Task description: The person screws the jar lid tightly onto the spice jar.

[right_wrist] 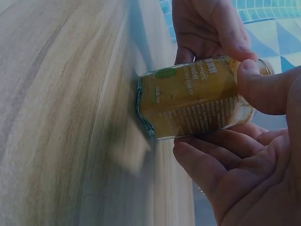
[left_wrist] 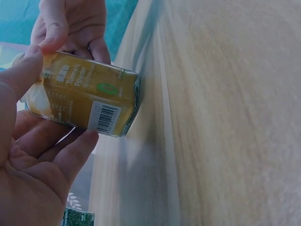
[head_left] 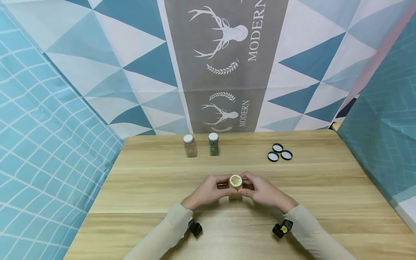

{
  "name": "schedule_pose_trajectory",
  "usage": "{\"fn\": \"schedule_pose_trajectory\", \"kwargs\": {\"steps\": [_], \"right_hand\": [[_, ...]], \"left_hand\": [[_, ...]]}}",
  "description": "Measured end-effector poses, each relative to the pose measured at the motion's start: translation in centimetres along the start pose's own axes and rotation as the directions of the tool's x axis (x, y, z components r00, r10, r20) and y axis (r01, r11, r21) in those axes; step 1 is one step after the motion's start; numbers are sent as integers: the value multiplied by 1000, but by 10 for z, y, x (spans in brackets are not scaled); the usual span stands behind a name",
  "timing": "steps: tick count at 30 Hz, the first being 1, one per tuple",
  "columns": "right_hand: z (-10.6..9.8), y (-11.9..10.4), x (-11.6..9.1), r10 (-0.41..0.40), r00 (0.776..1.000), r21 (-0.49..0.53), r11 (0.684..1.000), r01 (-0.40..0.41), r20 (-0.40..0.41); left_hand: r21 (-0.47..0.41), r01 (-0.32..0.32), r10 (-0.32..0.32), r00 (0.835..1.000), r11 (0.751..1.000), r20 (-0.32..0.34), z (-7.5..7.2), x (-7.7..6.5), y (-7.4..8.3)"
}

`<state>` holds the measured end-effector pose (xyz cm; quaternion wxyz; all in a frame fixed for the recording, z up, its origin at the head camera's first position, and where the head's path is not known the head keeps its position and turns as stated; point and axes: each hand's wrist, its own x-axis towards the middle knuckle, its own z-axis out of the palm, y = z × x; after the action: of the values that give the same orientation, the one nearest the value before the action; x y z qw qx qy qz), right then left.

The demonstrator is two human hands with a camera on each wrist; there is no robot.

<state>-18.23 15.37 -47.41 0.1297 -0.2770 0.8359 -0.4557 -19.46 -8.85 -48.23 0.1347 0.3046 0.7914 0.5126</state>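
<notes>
A square glass jar of turmeric powder (head_left: 235,181) stands between both hands at the middle of the table. Its label and barcode face the left wrist camera, and the yellow powder (left_wrist: 75,101) shows through the glass. The left hand (head_left: 209,191) grips its left side, thumb in front and fingers behind. From the other side the right hand (head_left: 264,193) holds it the same way, thumb near the neck. The round top shows a pale rim and no black lid. Whether the base touches the wood or hovers just over it, I cannot tell.
Two white-topped spice jars stand farther back, one pinkish (head_left: 190,146) and one green (head_left: 213,144). Three black-rimmed lids (head_left: 277,147) lie clustered at the back right. A patterned cloth (head_left: 224,72) hangs behind the wooden table (head_left: 146,202).
</notes>
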Motion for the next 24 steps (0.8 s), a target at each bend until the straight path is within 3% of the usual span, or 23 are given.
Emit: {"fn": "schedule_pose_trajectory", "kwargs": {"steps": [5,13,24], "right_hand": [[2,1,-2,-17,1000,21,1000,17,7],[3,1,-3,-19,999,79,997,16,46],[2,0,-4,-16,999,98,995,13,29]], "left_hand": [[-27,-3,3,1000,1000,9,2,-2,-1],[-1,5,-5,999,1000,-47,4,-8,-6],[-124,-10,4,999,992,-50,7,-5,-8]]}}
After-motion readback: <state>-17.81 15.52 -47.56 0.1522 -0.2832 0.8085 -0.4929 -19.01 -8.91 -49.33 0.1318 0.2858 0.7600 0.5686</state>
